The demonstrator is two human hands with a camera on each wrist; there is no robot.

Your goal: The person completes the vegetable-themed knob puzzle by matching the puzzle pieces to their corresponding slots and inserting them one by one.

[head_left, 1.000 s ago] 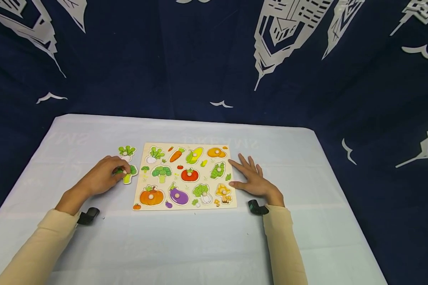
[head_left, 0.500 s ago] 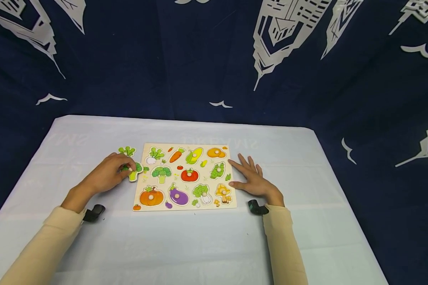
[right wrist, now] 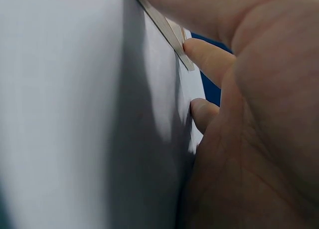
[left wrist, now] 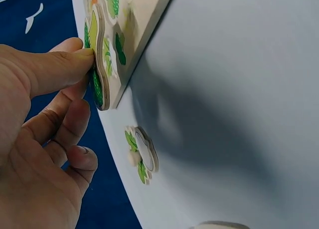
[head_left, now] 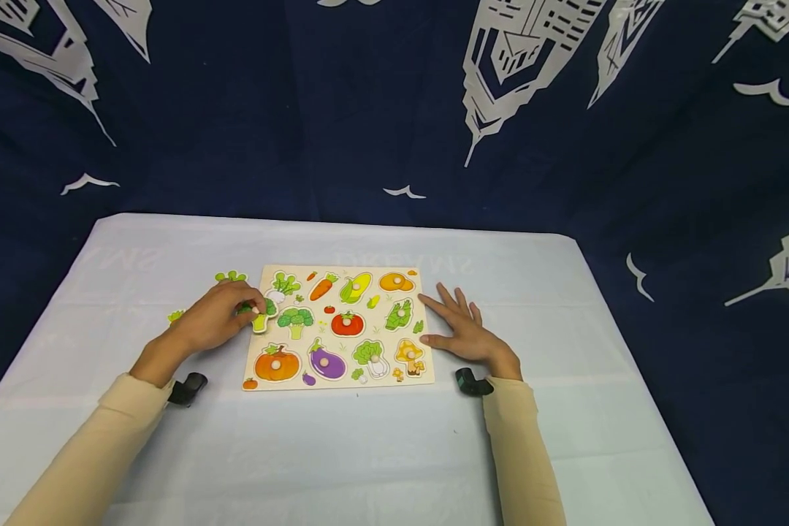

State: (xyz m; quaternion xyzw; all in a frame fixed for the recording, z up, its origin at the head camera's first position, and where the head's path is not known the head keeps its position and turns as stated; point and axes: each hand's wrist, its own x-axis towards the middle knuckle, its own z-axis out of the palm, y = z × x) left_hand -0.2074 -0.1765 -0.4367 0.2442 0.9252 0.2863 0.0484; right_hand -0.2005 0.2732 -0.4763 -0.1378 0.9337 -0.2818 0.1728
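Note:
My left hand (head_left: 218, 319) pinches a broccoli puzzle piece (head_left: 261, 324) by its knob. It holds the piece raised over the left edge of a wooden vegetable puzzle board (head_left: 375, 321). In the left wrist view, the broccoli piece (left wrist: 98, 64) is tilted on edge between thumb and fingers. Just right of it, a printed broccoli (head_left: 295, 321) shows on the board. My right hand (head_left: 467, 334) lies with fingers spread, its thumb and index fingertip touching the board's right edge. Seated in the board are the pumpkin (head_left: 277, 364), eggplant (head_left: 327, 362), tomato (head_left: 347, 324) and several other knobbed pieces.
A turnip piece (left wrist: 144, 154) lies on the white tabletop (head_left: 368, 453) left of the board, mostly covered by the left hand in the head view. Another green piece (head_left: 175, 315) shows partly behind the left wrist. A dark blue printed cloth (head_left: 269, 131) hangs behind the table.
My left hand has lifted the broccoli piece off the table and carried it right, over the board's left edge. A green piece behind the wrist has come into sight. The right hand stays put.

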